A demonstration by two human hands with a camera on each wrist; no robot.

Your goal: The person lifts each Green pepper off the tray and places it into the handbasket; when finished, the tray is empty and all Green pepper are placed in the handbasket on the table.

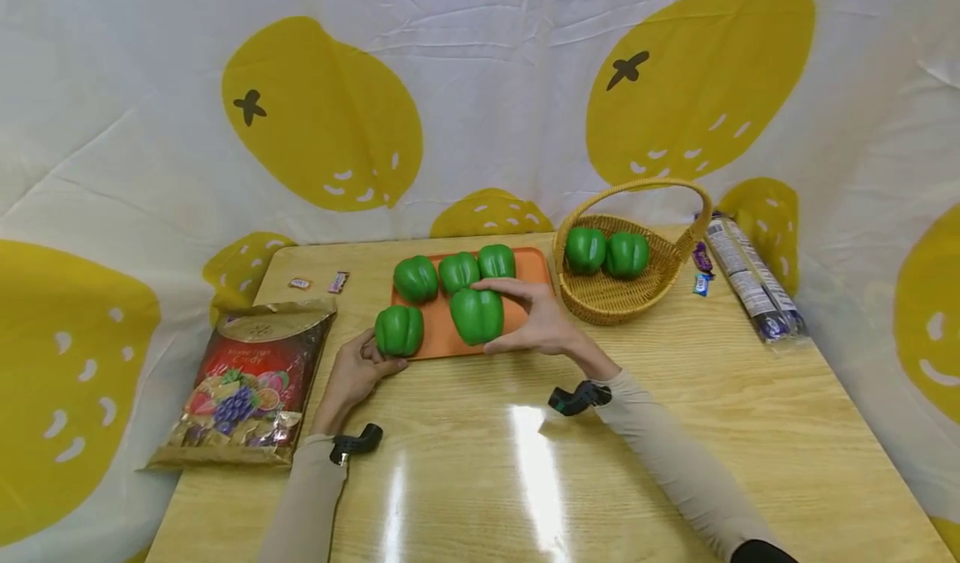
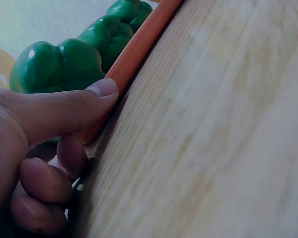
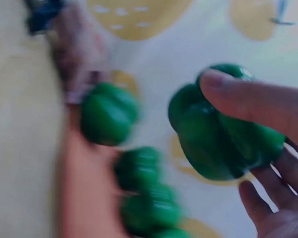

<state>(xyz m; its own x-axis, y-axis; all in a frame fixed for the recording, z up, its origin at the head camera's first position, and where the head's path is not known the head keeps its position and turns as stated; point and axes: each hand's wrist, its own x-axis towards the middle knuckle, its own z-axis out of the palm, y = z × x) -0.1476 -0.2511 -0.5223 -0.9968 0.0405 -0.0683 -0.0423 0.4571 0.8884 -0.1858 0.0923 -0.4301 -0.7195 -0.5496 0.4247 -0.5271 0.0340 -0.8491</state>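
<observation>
My right hand (image 1: 536, 321) holds a green bell pepper (image 1: 477, 316) above the orange tray (image 1: 531, 266). In the right wrist view the thumb lies across this pepper (image 3: 223, 134), with the fingers behind it. My left hand (image 1: 360, 371) grips the tray's near left corner. In the left wrist view its thumb presses the orange rim (image 2: 134, 49), and the other fingers curl below. Beside that hand, a bell pepper (image 1: 399, 330) sits on the tray's left end. Along the back of the tray stand a left pepper (image 1: 416, 279), a middle pepper (image 1: 458, 272) and a right pepper (image 1: 497, 261).
A wicker basket (image 1: 607, 303) with a tall handle stands right of the tray, holding two bell peppers (image 1: 627, 255). On the left lies a fruit candy bag (image 1: 247, 388). Small wrapped candies (image 1: 339, 282) and a long clear package (image 1: 753, 275) lie near the table's back.
</observation>
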